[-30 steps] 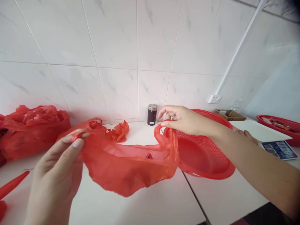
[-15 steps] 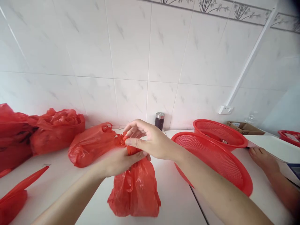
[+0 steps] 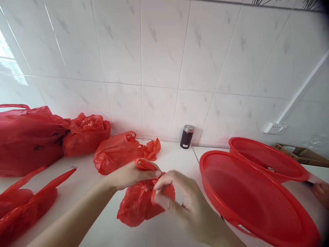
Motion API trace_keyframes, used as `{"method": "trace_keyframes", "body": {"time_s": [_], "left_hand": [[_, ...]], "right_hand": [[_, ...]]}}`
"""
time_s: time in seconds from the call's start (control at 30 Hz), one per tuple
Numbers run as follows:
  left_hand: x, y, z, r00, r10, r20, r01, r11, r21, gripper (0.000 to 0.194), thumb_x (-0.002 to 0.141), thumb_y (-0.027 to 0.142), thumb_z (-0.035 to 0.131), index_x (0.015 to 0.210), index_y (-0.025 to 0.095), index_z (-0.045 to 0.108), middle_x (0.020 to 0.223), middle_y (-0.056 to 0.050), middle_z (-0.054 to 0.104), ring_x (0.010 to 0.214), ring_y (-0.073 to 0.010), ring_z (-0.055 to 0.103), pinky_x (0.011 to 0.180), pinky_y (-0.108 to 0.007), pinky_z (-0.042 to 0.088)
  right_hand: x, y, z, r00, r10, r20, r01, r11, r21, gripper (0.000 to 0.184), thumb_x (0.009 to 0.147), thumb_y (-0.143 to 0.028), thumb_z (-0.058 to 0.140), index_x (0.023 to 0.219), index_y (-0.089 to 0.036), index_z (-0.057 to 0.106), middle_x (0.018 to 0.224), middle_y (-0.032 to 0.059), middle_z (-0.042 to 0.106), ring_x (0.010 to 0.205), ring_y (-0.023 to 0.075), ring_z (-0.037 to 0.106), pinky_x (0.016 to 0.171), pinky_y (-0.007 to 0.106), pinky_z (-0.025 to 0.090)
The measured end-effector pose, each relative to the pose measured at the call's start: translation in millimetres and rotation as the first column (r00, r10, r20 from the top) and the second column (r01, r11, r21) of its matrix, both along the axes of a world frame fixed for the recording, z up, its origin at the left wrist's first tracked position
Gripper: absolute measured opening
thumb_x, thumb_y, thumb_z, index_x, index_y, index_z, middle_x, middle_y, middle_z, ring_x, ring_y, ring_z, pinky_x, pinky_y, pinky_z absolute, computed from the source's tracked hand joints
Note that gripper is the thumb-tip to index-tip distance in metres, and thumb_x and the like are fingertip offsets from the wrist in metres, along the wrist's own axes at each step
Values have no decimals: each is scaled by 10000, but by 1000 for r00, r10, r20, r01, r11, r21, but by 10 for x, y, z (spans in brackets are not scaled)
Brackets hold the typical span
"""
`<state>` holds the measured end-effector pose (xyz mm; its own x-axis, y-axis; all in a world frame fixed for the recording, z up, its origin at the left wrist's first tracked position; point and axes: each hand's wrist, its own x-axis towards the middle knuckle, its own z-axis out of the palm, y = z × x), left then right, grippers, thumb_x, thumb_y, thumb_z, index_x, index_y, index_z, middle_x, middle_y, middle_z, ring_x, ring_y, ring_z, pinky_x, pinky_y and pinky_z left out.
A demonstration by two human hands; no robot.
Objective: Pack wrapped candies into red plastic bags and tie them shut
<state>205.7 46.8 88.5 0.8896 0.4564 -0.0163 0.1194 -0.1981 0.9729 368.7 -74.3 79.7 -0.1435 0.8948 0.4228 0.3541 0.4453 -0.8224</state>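
Observation:
A red plastic bag [image 3: 135,207], filled at its base, sits on the white table in front of me. My left hand [image 3: 132,175] is closed round the gathered neck of the bag, with a red loop of film standing up over the fingers. Slightly blurred, my right hand [image 3: 183,202] pinches a strip of the same bag at its right side. The contents do not show through the film. Just behind lies another red plastic bag [image 3: 117,151], on its side with its twisted top pointing right.
Red bags [image 3: 86,135] stand against the wall at left, and an open-handled one [image 3: 38,206] lies nearer me. A dark thermos [image 3: 187,137] stands by the tiles. To the right are two red mesh baskets, the nearer basket [image 3: 241,192] large; another person's hand [image 3: 321,193] shows at the edge.
My right hand has moved from the top of the bag's neck down to its right side, pulling a strip of film. The bag leans more, and the view has turned left.

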Motion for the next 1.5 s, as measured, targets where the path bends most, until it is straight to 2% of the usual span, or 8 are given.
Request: {"method": "trace_keyframes", "body": {"time_s": [0.17,0.33,0.43,0.73,0.97,1.03,1.2,1.5], "left_hand": [[9,-2,-64,987,41,-154,17,934,357,141,781,141,565,809,213,683,790,3,671,776,-161,620,688,-257,478],[164,-79,-360,907,421,12,-261,539,801,298,639,-33,394,745,202,544,734,16,571,566,-119,465,488,-241,309],[231,-95,-477,897,420,139,-337,446,829,350,679,-14,397,909,204,544,1003,-33,601,670,-135,543,537,-250,370],[-53,-39,-873,878,478,-38,-375,733,567,412,944,347,351,1304,320,551,1133,-74,670,985,-237,628,844,-353,485],[-745,-89,-1635,640,756,-136,-678,640,362,474,866,629,385,886,297,723,1022,-27,712,1029,-266,625,913,-368,476],[-733,-143,-1698,608,788,-98,-725,601,336,455,854,631,411,909,295,713,1052,-24,705,1056,-268,617,914,-363,481],[-315,-154,-1646,533,840,101,-815,478,328,399,903,540,387,1103,273,606,1261,-44,589,1137,-237,567,943,-357,472],[116,188,-1780,638,769,-36,-641,557,529,172,899,255,343,769,271,456,665,50,588,564,-158,515,552,-253,360]], "right_hand": [[60,407,-365,981,-137,-137,123,987,-102,345,969,-472,391,1219,-289,541,938,18,630,902,181,588,820,322,456],[86,628,-662,887,-32,-461,-118,949,-294,389,918,-512,476,1221,-280,550,748,-12,591,701,167,575,683,301,462],[99,604,-694,796,51,-603,-304,895,-326,289,890,-440,560,1093,-239,603,783,-5,590,741,159,573,716,294,453],[99,591,-882,736,-252,-629,94,957,-273,348,892,-520,534,753,-201,538,774,-13,556,778,137,553,831,301,446],[438,679,-1342,227,-579,-783,62,811,-582,312,786,-396,668,675,-219,436,540,-79,389,496,104,472,658,306,521],[444,708,-1454,289,-586,-757,148,809,-569,294,821,-439,617,713,-219,455,606,-45,485,586,131,551,719,330,530],[141,737,-1575,760,-600,-249,508,788,-347,317,922,-537,393,856,-243,493,823,6,618,756,177,606,678,296,463],[-18,831,-1840,793,-553,257,600,783,-164,207,954,-372,298,836,-264,429,653,-45,580,570,156,517,520,237,299]]}}
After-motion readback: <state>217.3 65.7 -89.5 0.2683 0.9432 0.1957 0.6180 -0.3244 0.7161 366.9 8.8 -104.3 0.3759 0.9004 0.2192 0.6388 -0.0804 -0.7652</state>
